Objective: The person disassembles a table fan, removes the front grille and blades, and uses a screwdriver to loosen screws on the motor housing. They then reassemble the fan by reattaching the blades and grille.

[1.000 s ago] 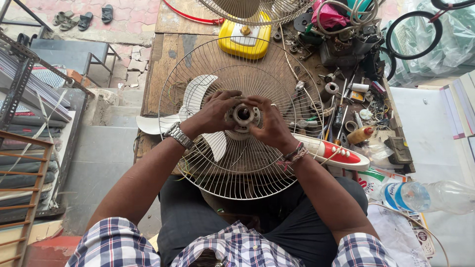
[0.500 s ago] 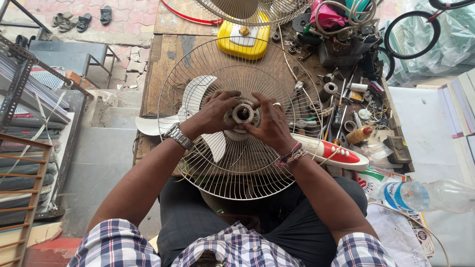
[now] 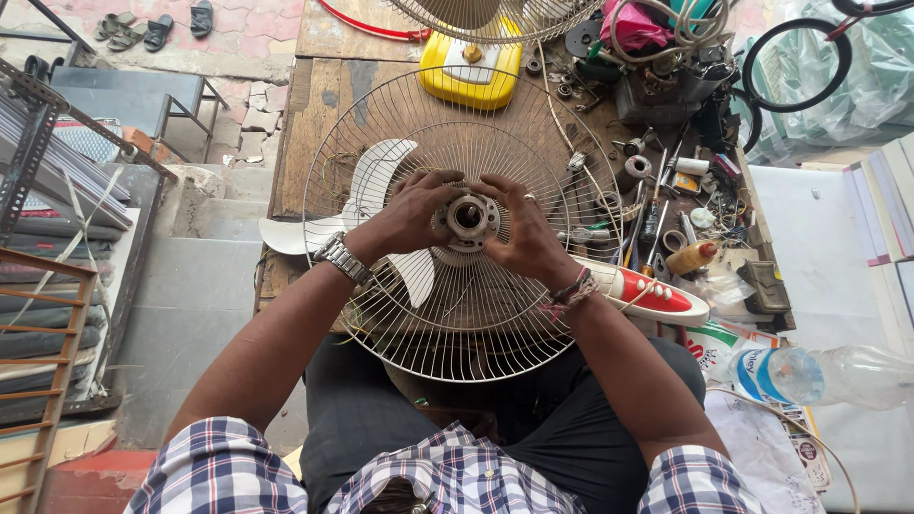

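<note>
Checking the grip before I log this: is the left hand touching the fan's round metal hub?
Touching. The head view shows the left hand with its fingers curled against the round metal hub, no gap between them.

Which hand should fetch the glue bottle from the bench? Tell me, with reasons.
Right hand, probably. The bottle lies among the tools on that hand's side of the fan guard. The left hand would have to cross the hub that both hands hold.
</note>
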